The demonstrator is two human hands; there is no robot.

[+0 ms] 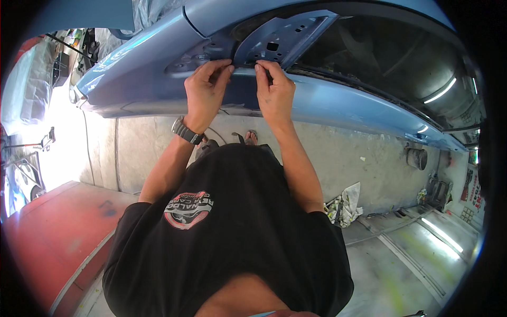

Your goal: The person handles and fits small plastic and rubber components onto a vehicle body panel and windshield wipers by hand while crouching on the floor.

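Both hands are at the top front corner of a blue car door (327, 100), beside a blue metal mounting plate (285, 34) with several holes. My left hand (207, 87) has thumb and forefinger closed near the plate's left lower corner, over the recessed edge of the fender (142, 68). My right hand (274, 90) makes a similar pinch a little to the right, at the plate's lower edge. The fingertips are a short gap apart. Whatever lies between them is too small to tell. A dark watch is on my left wrist.
The dark side window (385, 58) stretches right from the plate. Below the car lies a concrete floor (348, 148) with a dark bucket (416, 158) at the right. Crumpled paper (348, 203) lies near my right elbow. A red painted panel (63, 227) stands at lower left.
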